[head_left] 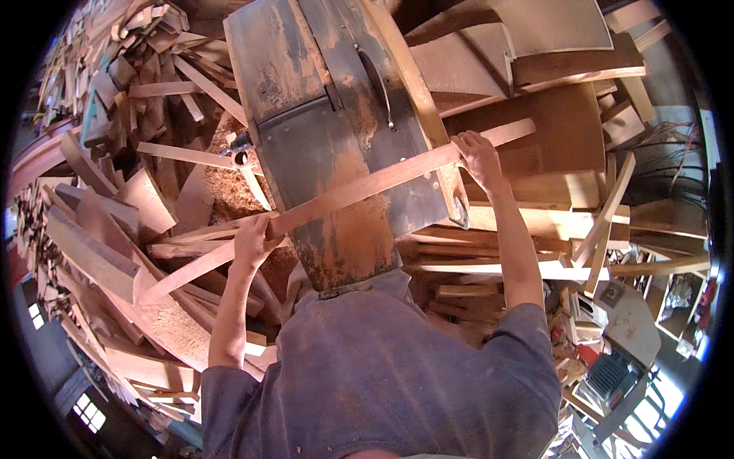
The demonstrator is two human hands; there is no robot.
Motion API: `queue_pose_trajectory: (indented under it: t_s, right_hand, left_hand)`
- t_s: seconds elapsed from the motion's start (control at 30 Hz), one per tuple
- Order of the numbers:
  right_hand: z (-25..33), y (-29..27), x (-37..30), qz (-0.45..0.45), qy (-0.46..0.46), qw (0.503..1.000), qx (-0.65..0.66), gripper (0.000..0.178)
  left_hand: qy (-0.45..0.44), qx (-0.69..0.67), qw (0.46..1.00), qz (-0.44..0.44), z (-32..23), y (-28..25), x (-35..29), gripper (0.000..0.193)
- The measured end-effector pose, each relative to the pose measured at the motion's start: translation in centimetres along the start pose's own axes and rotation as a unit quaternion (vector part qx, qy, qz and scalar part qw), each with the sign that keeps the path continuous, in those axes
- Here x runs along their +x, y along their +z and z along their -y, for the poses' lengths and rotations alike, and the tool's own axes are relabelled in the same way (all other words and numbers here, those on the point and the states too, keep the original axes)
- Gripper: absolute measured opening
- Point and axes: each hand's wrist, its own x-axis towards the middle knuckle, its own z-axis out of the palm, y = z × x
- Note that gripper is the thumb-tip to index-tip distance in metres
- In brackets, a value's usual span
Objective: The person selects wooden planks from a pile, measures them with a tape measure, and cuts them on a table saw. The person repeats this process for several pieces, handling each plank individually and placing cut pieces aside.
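Observation:
A long, narrow wooden strip (359,187) lies slantwise across the dark metal bed (298,149) of a woodworking machine, rising from lower left to upper right. My left hand (254,241) is closed round it just beyond the bed's left edge, and the wood appears to continue past that hand. Toward the other end, my right hand (479,159) grips the strip near the bed's right edge, fingers curled over the top. The strip's right tip sticks out past this hand. Orange-brown sawdust (344,245) coats parts of the metal.
A curved dark handle (375,86) sits on the bed's far right part. Offcuts (99,237) are heaped along the left, beside loose shavings (229,191). Wide boards (527,145) and stacked planks (535,222) line the right. A motor (609,376) stands at lower right.

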Motion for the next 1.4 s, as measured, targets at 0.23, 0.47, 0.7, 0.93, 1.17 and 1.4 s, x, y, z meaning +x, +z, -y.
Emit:
queue_pose_trajectory:
  t_s: [0.23,0.47,0.7,0.93,1.17,1.4]
  right_hand:
    - [-2.3,0.2,5.7,-0.098,-0.062,0.993,-0.034,0.054]
    - [-5.1,1.6,8.6,-0.05,-0.035,0.996,-0.061,0.053]
    - [-4.5,1.3,10.9,-0.027,-0.013,0.999,-0.039,0.048]
    - [-4.3,1.6,12.2,-0.025,-0.017,0.998,-0.057,0.038]
    - [-5.1,3.0,12.4,-0.06,-0.025,0.996,-0.066,0.052]
    - [-5.3,3.3,12.8,-0.063,-0.026,0.996,-0.057,0.048]
  left_hand:
    - [-0.006,0.048,0.999,-0.001,5.7,0.6,1.8,0.054]
    - [-0.002,0.001,0.997,-0.077,4.5,-2.0,6.5,0.042]
    - [-0.038,0.01,0.996,-0.074,4.7,-2.7,7.4,0.042]
    - [-0.027,0.011,0.997,-0.078,5.6,-3.2,8.1,0.045]
    - [-0.03,0.017,0.998,-0.059,6.4,-3.9,9.1,0.054]
    - [-0.075,0.012,0.997,-0.018,6.8,-4.0,9.6,0.053]
